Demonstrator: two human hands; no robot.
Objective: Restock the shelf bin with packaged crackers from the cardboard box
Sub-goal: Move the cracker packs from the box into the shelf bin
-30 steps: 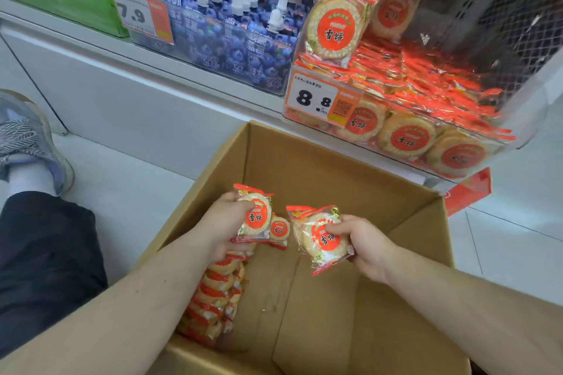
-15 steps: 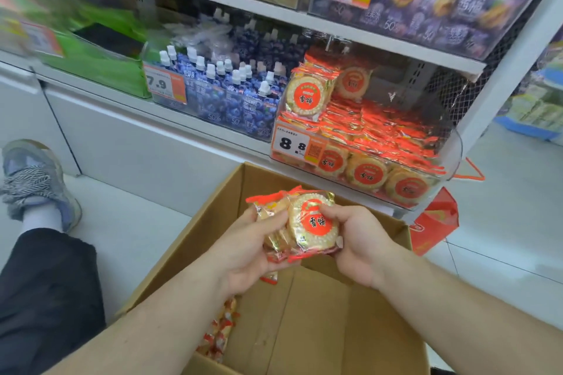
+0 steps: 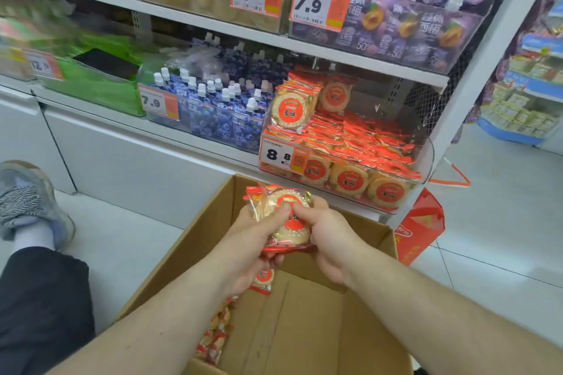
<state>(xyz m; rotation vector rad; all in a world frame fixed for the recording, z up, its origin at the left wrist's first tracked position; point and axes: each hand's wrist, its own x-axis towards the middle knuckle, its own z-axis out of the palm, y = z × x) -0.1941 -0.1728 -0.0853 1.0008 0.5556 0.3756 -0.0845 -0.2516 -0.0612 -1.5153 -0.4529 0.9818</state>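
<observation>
My left hand [image 3: 253,240] and my right hand [image 3: 327,233] together grip a small stack of cracker packs [image 3: 288,222], round crackers in clear wrap with red labels, above the open cardboard box [image 3: 195,240]. Another pack [image 3: 263,278] hangs below my left hand. More packs [image 3: 217,332] lie along the box's left inner side. Just beyond the box, the clear shelf bin [image 3: 428,158] with the 8.8 price tag holds many of the same cracker packs [image 3: 350,143].
Blue pouch drinks [image 3: 213,113] fill the bin left of the crackers, purple pouches [image 3: 396,21] the shelf above. A red bag [image 3: 422,225] stands right of the box. My leg and shoe [image 3: 27,201] rest on the white floor at left.
My hands came together, joining the separate packs into one stack, and rose a little toward the bin. The view tilted up, showing higher shelves.
</observation>
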